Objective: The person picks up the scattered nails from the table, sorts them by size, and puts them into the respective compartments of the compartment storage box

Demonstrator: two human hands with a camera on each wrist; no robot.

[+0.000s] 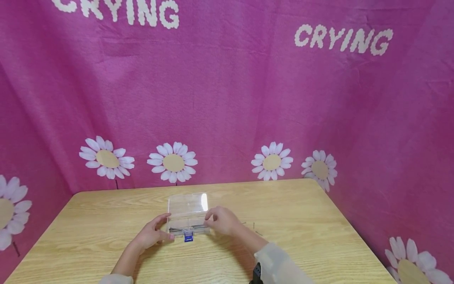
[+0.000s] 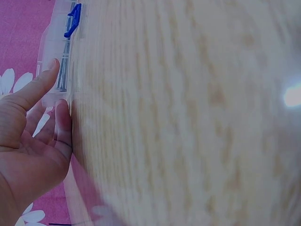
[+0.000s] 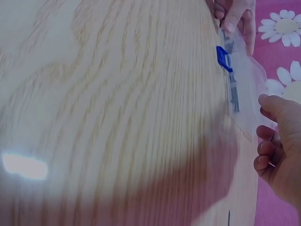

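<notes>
A clear plastic box (image 1: 188, 220) with a blue latch (image 1: 188, 236) stands on the wooden table, its transparent lid (image 1: 186, 203) raised at the back. Thin grey nails (image 1: 199, 227) lie in its compartments, left and right. My left hand (image 1: 150, 234) grips the box's left end, thumb at the front corner and index finger toward the back. At the right end, my right hand (image 1: 223, 221) has its thumb and index finger close together, the other fingers curled. No item shows clearly between those fingertips, and contact with the box there is unclear.
Several small loose nails (image 1: 259, 233) lie on the table (image 1: 301, 236) to the right of the box, beside my right forearm. A pink curtain (image 1: 227, 98) with daisies and lettering hangs behind the table's far edge and along both sides.
</notes>
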